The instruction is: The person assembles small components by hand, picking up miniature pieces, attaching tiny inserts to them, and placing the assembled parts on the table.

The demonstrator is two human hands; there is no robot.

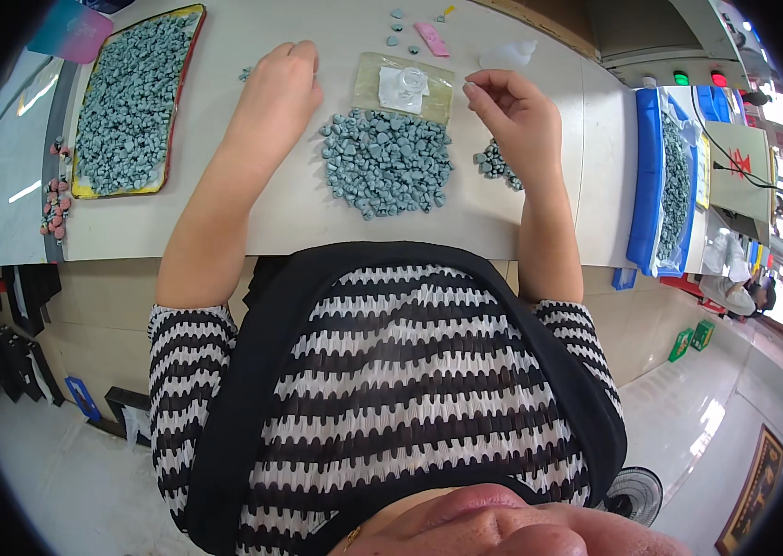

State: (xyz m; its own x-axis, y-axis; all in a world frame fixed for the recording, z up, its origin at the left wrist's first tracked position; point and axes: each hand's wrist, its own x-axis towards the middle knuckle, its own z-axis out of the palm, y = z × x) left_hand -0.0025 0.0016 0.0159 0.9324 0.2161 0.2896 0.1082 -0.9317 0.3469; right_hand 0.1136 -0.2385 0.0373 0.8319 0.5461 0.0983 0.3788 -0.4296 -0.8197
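Note:
A pile of small grey-green stones point(387, 165) lies on the table in front of me, between my two hands. My left hand point(288, 82) is left of the pile and farther back, its fingers curled together; what they hold, if anything, is hidden. A few loose stones point(245, 74) lie just beside it. On the right, my right hand point(519, 116) has thumb and forefinger brought together, and anything in that pinch is too small to make out. Partly under its wrist sits a smaller heap of stones point(493, 159). Touching the main pile's far edge is a yellowish sheet point(366, 82) carrying a clear, round item point(412, 81) on white paper.
A yellow-and-red-rimmed tray point(189, 69) full of similar stones stands at the left, with pink beads point(56, 199) beside it. A blue bin point(648, 176) with more stones is at the right. Far back lie a pink packet point(430, 39) and several single stones point(392, 41).

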